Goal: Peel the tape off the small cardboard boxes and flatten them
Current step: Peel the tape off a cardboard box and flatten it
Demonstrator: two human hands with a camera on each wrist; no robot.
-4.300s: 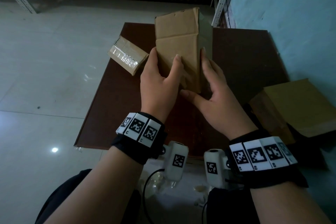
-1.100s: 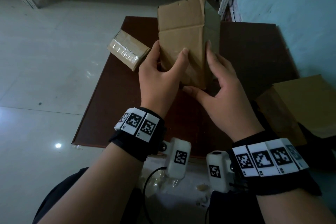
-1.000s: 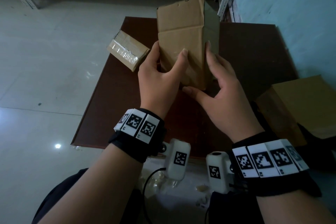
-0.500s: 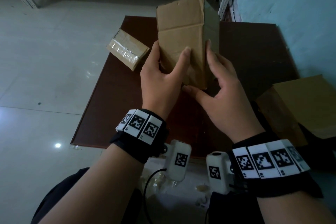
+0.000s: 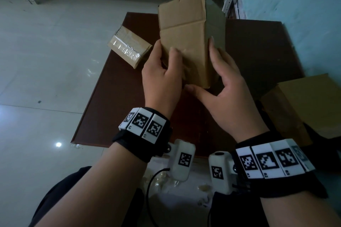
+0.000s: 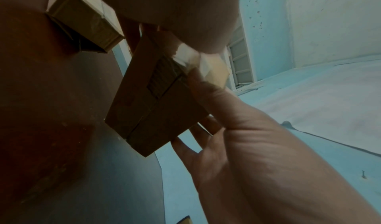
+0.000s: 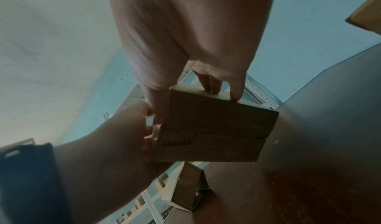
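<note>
Currently you've got the cardboard box (image 5: 186,42) held upright above the brown table (image 5: 258,57), lifted clear of it, top flap standing up. Left hand (image 5: 162,79) grips its left side, thumb on the near face and fingers wrapped round the far side. Right hand (image 5: 227,94) holds the right side: fingers flat along the panel, thumb under the bottom corner. From the left wrist view, a crumpled piece of clear tape (image 6: 198,64) sits at the bottom edge by your fingertips; can't tell which hand pinches it. Bottom flaps (image 7: 208,139) look closed, with a torn patch on one. Second taped box (image 5: 129,48) lies flat at the table's left edge, well apart. Bigger box (image 5: 310,105) sits off to the right.
</note>
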